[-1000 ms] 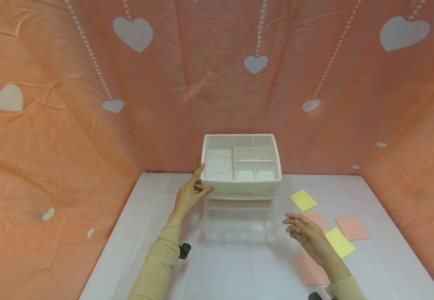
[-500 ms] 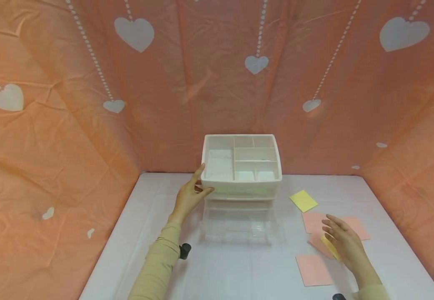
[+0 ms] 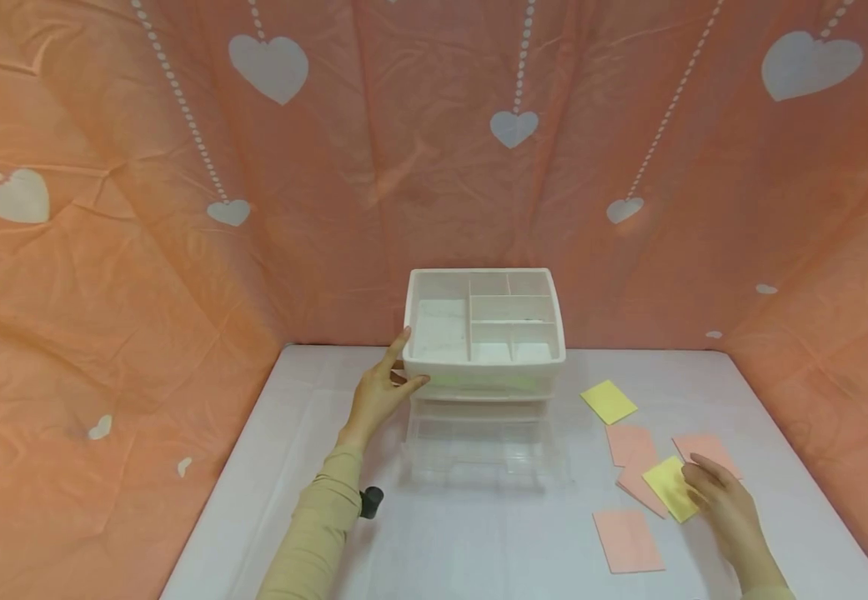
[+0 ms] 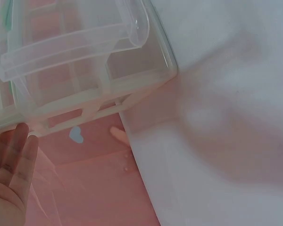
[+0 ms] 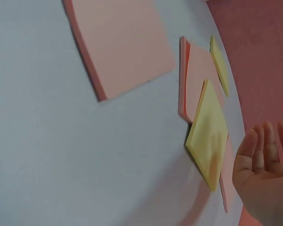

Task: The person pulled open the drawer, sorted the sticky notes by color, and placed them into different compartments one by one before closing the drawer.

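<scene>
A white desktop organizer [image 3: 484, 368] with a divided top tray stands at the back of the table, its lower clear drawer [image 3: 479, 450] pulled out. My left hand [image 3: 373, 404] rests on its front left corner, thumb at the front and fingers along the side; the left wrist view shows those fingers [image 4: 20, 150] straight. Over on the right, my right hand [image 3: 726, 504] hovers by the right edge of a yellow sticky-note pad [image 3: 668, 487]. Its relaxed fingers hold nothing in the right wrist view, and the pad [image 5: 208, 136] lies apart from them.
Another yellow pad [image 3: 609, 402] lies right of the organizer. Pink pads sit around the nearer yellow one: two overlapping [image 3: 632, 443], one [image 3: 709, 450] at the far right, one [image 3: 627, 543] nearer the front. A pink curtain [image 3: 403, 167] with white hearts encloses the table [image 3: 434, 550].
My right hand has moved right and toward the front, from beside the clear drawer, across the pads, to the yellow pad's right edge. The left hand stays on the organizer.
</scene>
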`<action>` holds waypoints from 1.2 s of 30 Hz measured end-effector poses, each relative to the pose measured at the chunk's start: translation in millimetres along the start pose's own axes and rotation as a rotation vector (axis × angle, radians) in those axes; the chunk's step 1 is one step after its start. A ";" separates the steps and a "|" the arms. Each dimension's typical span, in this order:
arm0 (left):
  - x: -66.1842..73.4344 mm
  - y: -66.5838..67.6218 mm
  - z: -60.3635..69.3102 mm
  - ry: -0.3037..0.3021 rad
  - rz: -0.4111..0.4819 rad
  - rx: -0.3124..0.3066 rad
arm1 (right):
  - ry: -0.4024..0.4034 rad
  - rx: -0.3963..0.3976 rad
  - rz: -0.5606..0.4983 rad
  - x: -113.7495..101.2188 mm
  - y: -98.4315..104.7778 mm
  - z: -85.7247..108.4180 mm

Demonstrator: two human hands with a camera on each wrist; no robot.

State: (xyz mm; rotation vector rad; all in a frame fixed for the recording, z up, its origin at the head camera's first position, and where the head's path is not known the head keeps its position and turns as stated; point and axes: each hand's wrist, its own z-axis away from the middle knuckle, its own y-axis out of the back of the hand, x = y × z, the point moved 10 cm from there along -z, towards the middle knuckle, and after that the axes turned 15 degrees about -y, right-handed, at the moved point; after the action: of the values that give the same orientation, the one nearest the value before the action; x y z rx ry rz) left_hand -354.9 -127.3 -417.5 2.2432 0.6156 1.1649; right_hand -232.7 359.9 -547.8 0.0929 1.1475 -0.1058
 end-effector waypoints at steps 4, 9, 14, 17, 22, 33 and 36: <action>-1.1 0.3 0.1 0.013 0.004 0.001 | -0.111 0.149 0.275 8.7 12.2 -3.1; -1.6 0.0 -0.4 0.007 0.004 0.003 | -0.249 0.165 0.481 20.1 17.0 -7.6; -1.5 -0.3 0.0 0.005 0.000 0.000 | -0.279 0.151 0.538 30.0 18.4 -10.7; -0.5 0.2 -0.1 0.002 0.002 0.002 | -0.290 0.153 0.536 36.1 19.4 -11.4; 0.3 0.5 -0.7 -0.004 0.004 0.004 | -0.286 0.223 0.591 41.7 24.8 -11.3; -1.6 1.0 -0.7 0.007 0.002 0.005 | -0.219 0.260 0.779 37.3 13.6 -7.8; -2.7 0.0 -0.8 0.003 0.001 0.003 | -0.201 0.277 0.754 37.0 13.8 -7.3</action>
State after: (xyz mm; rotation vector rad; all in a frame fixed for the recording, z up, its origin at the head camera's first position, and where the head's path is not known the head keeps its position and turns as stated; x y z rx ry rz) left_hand -356.9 -128.7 -418.7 2.2446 0.6174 1.1690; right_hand -222.4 373.2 -584.2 0.7345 0.8310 0.3897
